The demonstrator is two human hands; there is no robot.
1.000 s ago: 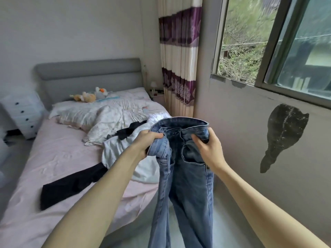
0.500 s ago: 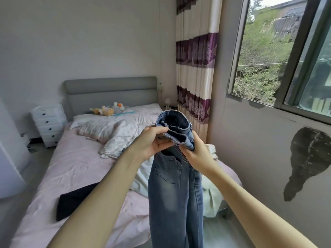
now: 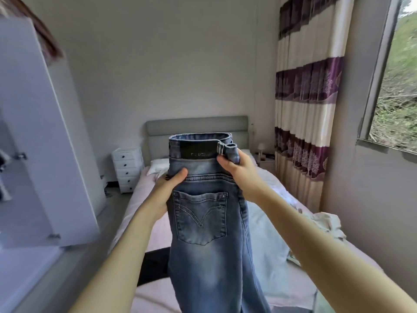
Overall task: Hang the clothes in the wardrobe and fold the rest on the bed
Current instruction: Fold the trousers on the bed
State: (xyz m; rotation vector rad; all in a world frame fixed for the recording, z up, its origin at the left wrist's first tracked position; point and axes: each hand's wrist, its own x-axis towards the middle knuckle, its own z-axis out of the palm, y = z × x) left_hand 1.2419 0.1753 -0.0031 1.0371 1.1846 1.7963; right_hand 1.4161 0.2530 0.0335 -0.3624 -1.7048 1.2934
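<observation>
Hands [image 3: 198, 184] now hold jeans [image 3: 203, 222] folded lengthwise, back pocket showing.

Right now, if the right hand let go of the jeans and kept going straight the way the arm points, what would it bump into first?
Probably the grey headboard at the far end of the bed. The right hand points up and away over the mattress, gripping the jeans at the waistband. Depth is hard to judge, so that is a guess.

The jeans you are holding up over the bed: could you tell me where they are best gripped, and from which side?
Grip the jeans at the waistband, one of the hands on each side edge, as the left hand and right hand do now. They hang folded lengthwise, back pocket facing you, so the stiff band carries the weight and the legs drop straight.
</observation>
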